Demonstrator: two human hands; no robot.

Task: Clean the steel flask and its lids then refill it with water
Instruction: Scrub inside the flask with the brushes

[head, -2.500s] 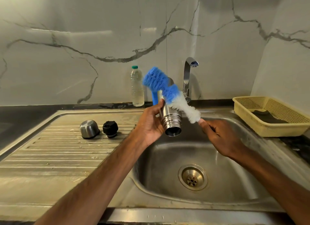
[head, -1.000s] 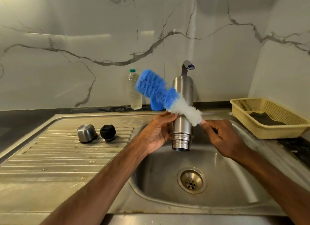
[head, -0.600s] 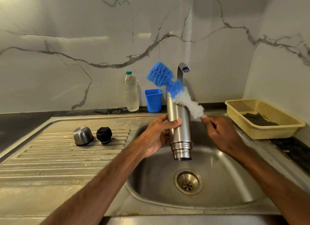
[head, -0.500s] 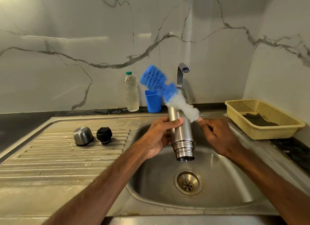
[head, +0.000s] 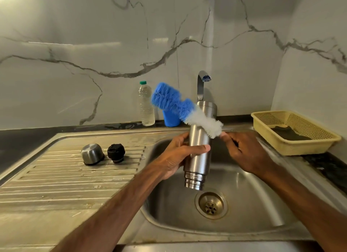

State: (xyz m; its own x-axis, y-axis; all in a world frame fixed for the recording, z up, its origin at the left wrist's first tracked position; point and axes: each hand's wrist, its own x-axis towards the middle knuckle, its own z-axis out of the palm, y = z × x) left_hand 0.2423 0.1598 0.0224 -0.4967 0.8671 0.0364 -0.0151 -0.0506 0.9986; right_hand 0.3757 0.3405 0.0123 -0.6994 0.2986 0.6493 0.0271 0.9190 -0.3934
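Over the sink (head: 262, 204) my left hand (head: 176, 157) grips the upturned flask (head: 199, 157), my right hand (head: 246, 152) pinches the brush (head: 187, 110): I'd rotate while scrubbing.

steel flask (head: 199, 154) inverted, lids (head: 102, 154) on drainboard

Body in view: left hand (head: 176, 157) and right hand (head: 246, 154), both bare. Left forearm (head: 120, 204) and right forearm (head: 293, 197) are bare too, along all the length shown. Left thumbnail looks short. Finer detail is too blurred to tell.
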